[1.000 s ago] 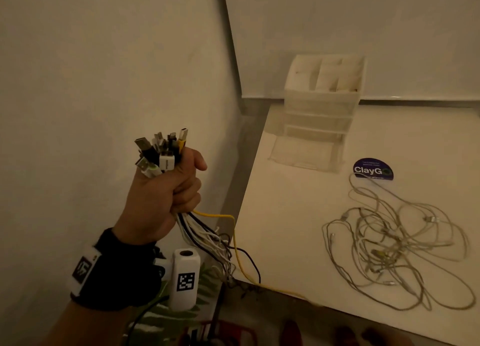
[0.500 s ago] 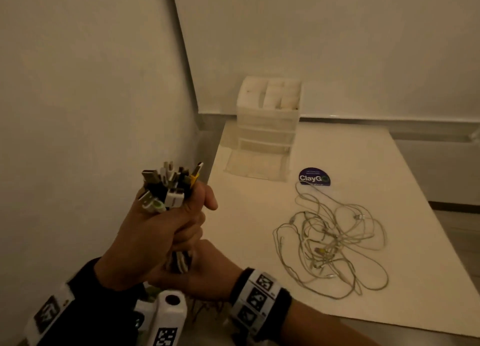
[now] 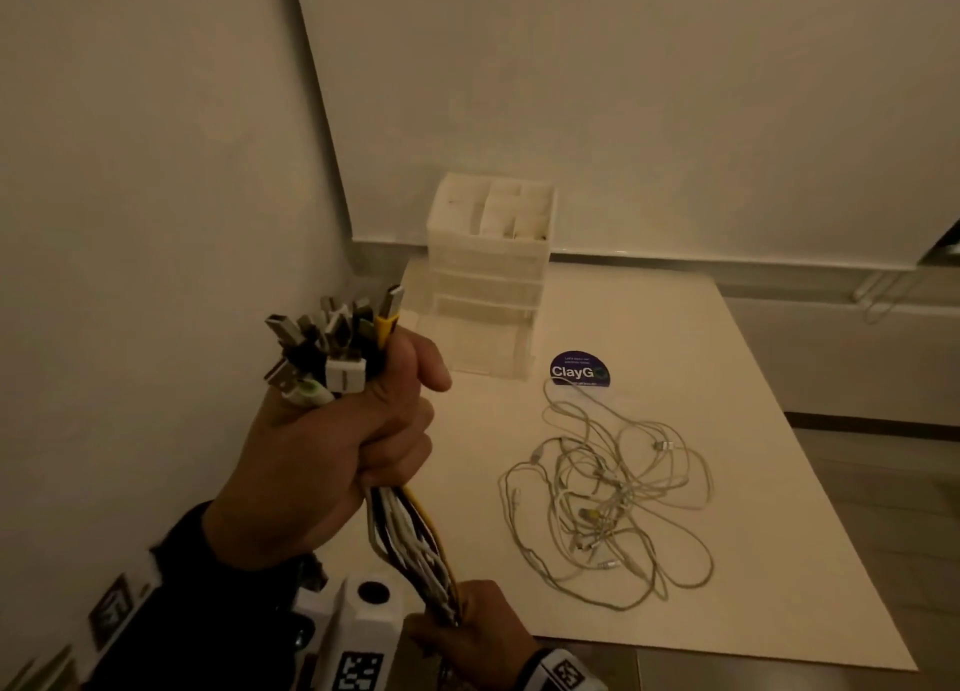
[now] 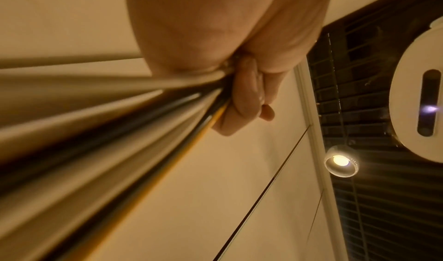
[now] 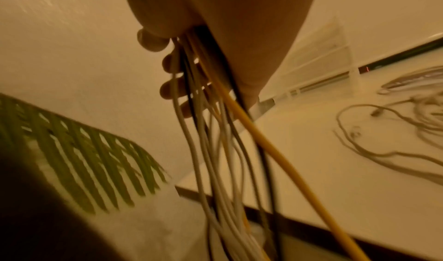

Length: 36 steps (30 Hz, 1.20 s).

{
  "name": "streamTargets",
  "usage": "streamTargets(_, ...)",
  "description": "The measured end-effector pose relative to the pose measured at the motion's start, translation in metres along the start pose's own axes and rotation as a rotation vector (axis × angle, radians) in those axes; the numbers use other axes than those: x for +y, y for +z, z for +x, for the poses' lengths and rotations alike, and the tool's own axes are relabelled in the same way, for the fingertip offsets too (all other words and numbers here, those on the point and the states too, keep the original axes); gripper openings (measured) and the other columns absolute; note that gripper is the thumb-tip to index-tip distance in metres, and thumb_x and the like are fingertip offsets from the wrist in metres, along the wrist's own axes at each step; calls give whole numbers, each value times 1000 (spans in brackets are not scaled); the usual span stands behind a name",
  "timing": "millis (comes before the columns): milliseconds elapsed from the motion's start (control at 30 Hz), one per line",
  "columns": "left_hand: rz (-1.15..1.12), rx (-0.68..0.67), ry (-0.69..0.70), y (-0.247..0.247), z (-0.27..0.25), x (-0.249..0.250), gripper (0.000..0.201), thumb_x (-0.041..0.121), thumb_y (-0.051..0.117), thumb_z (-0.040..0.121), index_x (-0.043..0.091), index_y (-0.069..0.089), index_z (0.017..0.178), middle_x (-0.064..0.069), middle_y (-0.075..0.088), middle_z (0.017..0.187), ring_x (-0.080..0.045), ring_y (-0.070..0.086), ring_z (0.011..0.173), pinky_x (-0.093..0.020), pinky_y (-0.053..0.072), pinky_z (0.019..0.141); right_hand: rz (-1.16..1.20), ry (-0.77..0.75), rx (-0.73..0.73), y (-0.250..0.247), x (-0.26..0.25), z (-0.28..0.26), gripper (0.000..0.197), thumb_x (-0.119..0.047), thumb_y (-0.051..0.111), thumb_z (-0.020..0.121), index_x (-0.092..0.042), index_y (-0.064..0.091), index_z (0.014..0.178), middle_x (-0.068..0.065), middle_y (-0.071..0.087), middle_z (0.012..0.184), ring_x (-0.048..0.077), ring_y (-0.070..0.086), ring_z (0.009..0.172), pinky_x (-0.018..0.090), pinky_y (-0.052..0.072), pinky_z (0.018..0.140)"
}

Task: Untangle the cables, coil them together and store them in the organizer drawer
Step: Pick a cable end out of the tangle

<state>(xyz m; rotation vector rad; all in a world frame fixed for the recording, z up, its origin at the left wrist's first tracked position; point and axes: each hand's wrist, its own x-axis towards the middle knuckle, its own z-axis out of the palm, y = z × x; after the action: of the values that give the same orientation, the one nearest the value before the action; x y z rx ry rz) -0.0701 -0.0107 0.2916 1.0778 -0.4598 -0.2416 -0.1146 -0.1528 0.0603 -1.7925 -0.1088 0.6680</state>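
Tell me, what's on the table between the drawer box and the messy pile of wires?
A round dark sticker reading ClayG lies between the organizer and the tangled cables, shown in the head view.

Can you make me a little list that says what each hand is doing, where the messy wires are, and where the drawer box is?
left hand: grips the cable bundle near its plugs, held up beside the table
plugs: stick up out of the fist
right hand: holds the same bundle lower down
bundle colours: white, black, one yellow
messy wires: loose pile lying on the table
organizer: at the table's far edge by the wall, bottom drawer pulled open
sticker: between organizer and pile
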Motion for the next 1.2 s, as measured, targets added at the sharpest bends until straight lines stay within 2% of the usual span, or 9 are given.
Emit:
streamTargets(233,-55,64,-9,5,11,-13,35,44,74,79,11,64,79,5,24,47,-3,20,36,-12,25,38,-154,121,-76,-15,30,10,39,-38,69,85,-36,59,47,-15,56,47,-4,56,55,18,51,64)
streamTargets(300,-40,83,-53,4,11,-22,37,45,76,77,9,64,80,6,28,47,-2,23,36,-14,23,37,-259,122,-177,-23,22,7,8,-40,70,83,-35,64,81,-11,66,83,8,62,87,28,51,90)
streamTargets(433,15,146,-69,2,8,-27,40,46,76,76,8,64,82,6,28,48,-3,22,36,-13,23,39,-466,127,-306,-71,29,7,60,-26,65,87,-28,38,141,-4,46,138,14,44,126,28,36,105)
streamTargets(533,35,223,-71,0,7,-29,43,48,78,73,9,65,84,7,28,47,-3,21,35,-13,23,39,-568,173,-50,-107,47,23,49,-5,49,82,-22,51,128,-1,53,125,18,51,115,29,45,97)
streamTargets(633,81,286,-64,3,6,-35,44,49,78,72,9,66,87,7,27,46,-4,20,34,-14,22,39,-729,191,184,-114,70,44,31,-19,46,93,-16,49,124,6,52,126,22,51,115,29,41,94)
streamTargets(800,165,446,-27,7,9,-38,34,43,71,79,10,69,88,4,27,46,-6,19,35,-15,21,39,-858,232,68,-95,93,55,12,-20,42,97,-21,44,108,9,52,129,25,51,120,34,41,93)
streamTargets(1000,94,537,-5,4,17,-44,33,42,63,82,10,67,87,4,27,49,-5,19,37,-15,22,36,-337,403,257,-143,67,46,14,-20,49,92,-12,53,80,10,65,83,26,65,77,34,54,73)
streamTargets(1100,52,499,-8,2,24,-51,49,52,75,74,8,65,91,4,25,51,-4,19,38,-15,22,37,335,462,281,-181,34,29,16,-4,46,91,-3,53,77,12,48,53,22,45,43,29,40,48)
streamTargets(1200,40,483,-30,4,32,-56,52,55,79,68,9,65,89,3,24,52,-5,18,39,-16,22,37,507,350,247,-214,3,7,17,-2,43,96,4,56,89,8,40,52,16,29,42,27,27,47)
